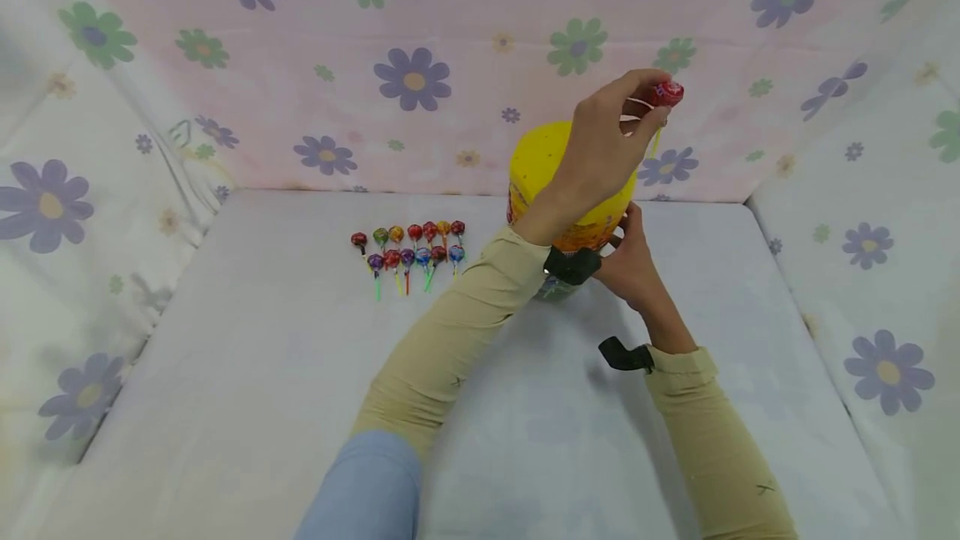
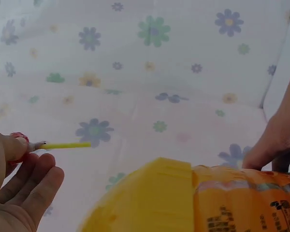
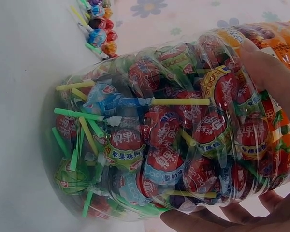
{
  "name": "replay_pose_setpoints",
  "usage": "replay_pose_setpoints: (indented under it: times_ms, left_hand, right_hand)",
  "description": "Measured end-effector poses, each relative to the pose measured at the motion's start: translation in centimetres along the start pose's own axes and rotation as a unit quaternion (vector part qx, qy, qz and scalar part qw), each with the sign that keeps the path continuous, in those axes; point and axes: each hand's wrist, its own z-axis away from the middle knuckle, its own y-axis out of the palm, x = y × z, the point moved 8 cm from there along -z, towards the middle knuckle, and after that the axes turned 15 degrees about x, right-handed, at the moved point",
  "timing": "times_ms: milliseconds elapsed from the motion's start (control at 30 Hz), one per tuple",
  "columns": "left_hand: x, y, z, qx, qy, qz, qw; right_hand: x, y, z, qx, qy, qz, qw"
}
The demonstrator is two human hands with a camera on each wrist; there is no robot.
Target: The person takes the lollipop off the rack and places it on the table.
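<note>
Above and beyond the jar's lid, my left hand [image 1: 600, 136] pinches a red-wrapped lollipop [image 1: 670, 92] by its head between thumb and fingers. Its yellow stick [image 2: 67, 145] points away from the palm in the left wrist view. A clear plastic jar [image 3: 169, 130] stands on the table with its yellow lid [image 1: 538, 155] on top. My right hand [image 1: 632, 263] grips the jar's right side, thumb and fingers spread around it. Many wrapped lollipops with green and yellow sticks show through the jar wall in the right wrist view. The left forearm hides part of the jar.
Left of the jar, several lollipops [image 1: 407, 257] lie in two rows on the white table [image 1: 300, 340], sticks toward me. A flowered cloth [image 1: 442, 140] hangs behind the table and along both sides.
</note>
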Motion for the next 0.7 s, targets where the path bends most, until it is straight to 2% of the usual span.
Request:
replay_pose_setpoints:
  times_ms: [100, 200, 300, 400, 467, 533, 633, 700]
  left_hand:
    - [-0.9, -1.8, 1.6, -0.048, 0.041, 0.02, 0.9978]
    - [-0.9, -4.5, 4.5, -0.092, 0.064, 0.033, 0.9932]
    - [0.3, -7.8, 8.1, -0.136, 0.057, 0.048, 0.9878]
    - [2.4, -11.3, 12.3, -0.183, 0.037, 0.06, 0.9805]
    - [4.3, -13.5, 15.4, -0.21, 0.006, 0.058, 0.976]
    - [6.6, -15.3, 18.6, -0.225, -0.049, 0.047, 0.972]
    - [10.5, -17.0, 23.6, -0.221, -0.167, 0.006, 0.9609]
    - [13.2, -17.5, 26.9, -0.199, -0.255, -0.028, 0.9458]
  right_hand:
    - [0.1, 0.2, 0.0, 0.003, -0.002, 0.005, 1.0]
    - [0.0, 0.4, 0.0, 0.001, -0.003, 0.014, 1.0]
    - [0.1, 0.5, 0.0, 0.002, -0.012, 0.014, 1.0]
    - [0.3, 0.6, 0.0, 0.004, -0.024, 0.01, 1.0]
    - [0.3, 0.6, 0.0, 0.005, -0.025, 0.009, 1.0]
    - [0.3, 0.5, 0.0, 0.004, -0.024, 0.011, 1.0]
    - [0.4, 0.5, 0.2, 0.003, -0.025, 0.012, 1.0]
    - [0.5, 0.4, 0.2, 0.001, -0.028, 0.013, 1.0]
